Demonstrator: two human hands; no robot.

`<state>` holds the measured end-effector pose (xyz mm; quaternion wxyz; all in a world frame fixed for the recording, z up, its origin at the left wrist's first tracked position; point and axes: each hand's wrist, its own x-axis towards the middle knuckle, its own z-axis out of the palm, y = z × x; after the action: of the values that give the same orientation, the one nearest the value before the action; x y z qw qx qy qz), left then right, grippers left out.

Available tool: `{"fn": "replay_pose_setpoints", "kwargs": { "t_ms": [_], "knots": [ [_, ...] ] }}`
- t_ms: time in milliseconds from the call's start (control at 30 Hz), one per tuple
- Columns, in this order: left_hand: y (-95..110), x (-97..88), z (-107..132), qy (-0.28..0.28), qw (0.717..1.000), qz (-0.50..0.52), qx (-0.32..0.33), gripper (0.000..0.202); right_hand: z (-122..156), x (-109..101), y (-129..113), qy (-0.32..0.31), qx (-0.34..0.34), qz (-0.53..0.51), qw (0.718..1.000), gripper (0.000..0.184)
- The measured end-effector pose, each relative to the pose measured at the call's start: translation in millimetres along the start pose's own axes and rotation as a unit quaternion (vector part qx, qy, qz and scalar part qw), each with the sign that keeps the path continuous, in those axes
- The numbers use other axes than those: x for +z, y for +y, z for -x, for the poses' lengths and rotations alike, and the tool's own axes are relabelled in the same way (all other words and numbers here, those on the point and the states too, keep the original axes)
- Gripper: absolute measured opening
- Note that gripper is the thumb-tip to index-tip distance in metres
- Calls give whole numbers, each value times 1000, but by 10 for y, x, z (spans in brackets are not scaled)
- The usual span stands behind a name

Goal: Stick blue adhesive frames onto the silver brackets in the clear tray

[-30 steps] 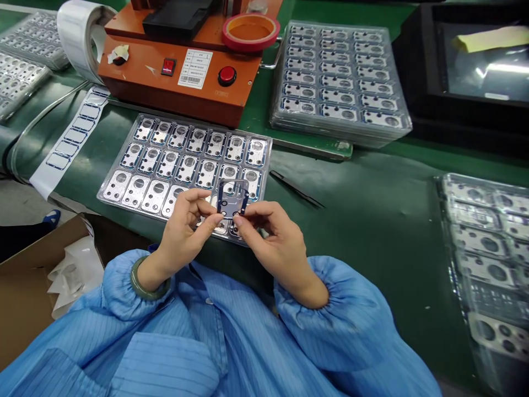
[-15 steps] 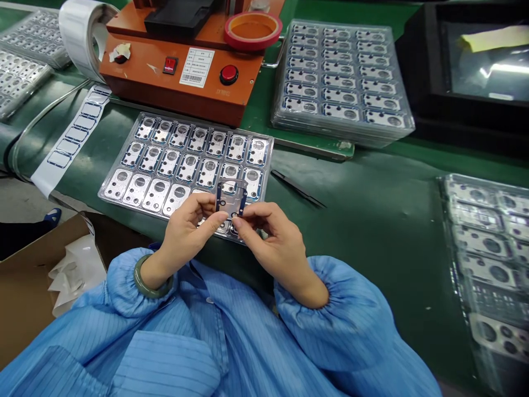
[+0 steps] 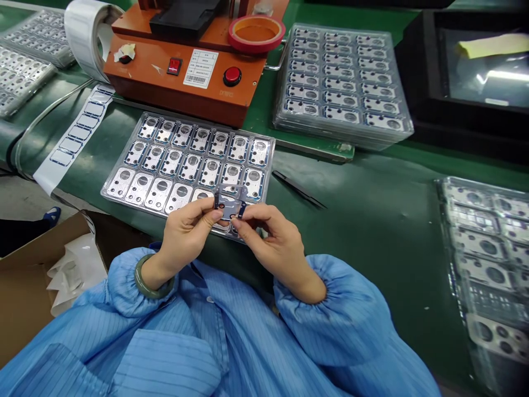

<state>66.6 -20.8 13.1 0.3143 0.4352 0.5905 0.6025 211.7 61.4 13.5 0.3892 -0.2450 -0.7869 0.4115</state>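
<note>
The left hand and right hand pinch a blue-edged film frame between their fingertips over the plastic tray, where the upper two rows of metal plates show blue edging and the bottom row of plates is bare.

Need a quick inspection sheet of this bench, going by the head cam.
surface: green bench mat, lying flat, a few pale specks on it.
job's things: small clear film frame with blue edges, held over a clear plastic tray of metal plates.
hands: left hand and right hand both pinch the frame between fingertips.
clutter: black tweezers on the mat; stacked clear plastic trays behind; white label roll.
cables: thin pale curved line at left; cable or tube, cannot tell.
surroundings: orange bench machine with red button; dark monitor; brown cardboard box at lower left.
</note>
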Motion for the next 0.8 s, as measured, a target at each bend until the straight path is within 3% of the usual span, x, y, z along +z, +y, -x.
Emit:
{"fn": "replay_pose_setpoints", "kwargs": {
  "t_ms": [233, 500, 800],
  "knots": [
    [-4, 36, -18, -12, 999, 25, 21, 15, 23, 15, 39, 8, 34, -25, 999, 8],
    [5, 28, -7, 60, 993, -83, 56, 15, 24, 21, 30, -8, 13, -27, 1000, 11],
    [-32, -2, 5, 40, 993, -71, 83, 11, 29, 21, 30, -20, 1, -45, 999, 12]
  ]
}}
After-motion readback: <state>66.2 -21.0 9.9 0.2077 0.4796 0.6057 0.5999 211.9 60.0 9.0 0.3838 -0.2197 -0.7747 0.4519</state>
